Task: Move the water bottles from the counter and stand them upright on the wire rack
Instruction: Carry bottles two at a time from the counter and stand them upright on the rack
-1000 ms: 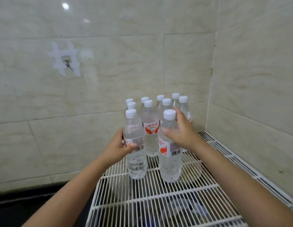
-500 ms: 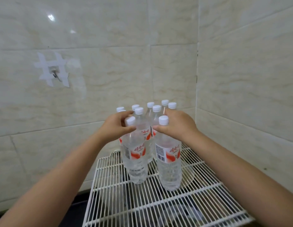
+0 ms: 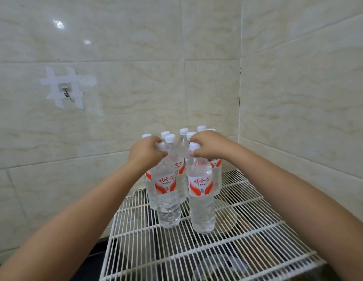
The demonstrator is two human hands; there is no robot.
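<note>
Both front bottle labels point(image 3: 164, 181) point(image 3: 200, 183) read 娃哈哈 in red on white, smaller print under it too small for me to read.

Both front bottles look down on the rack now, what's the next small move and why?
Probably let go with both hands: the left hand and right hand grip the necks of two front bottles already upright on the wire rack.

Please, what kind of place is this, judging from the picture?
Probably a home kitchen or utility corner. The tiled walls meet in a corner, a white wire rack sits over a dark counter, and a small taped hook is stuck on the tile.
</note>
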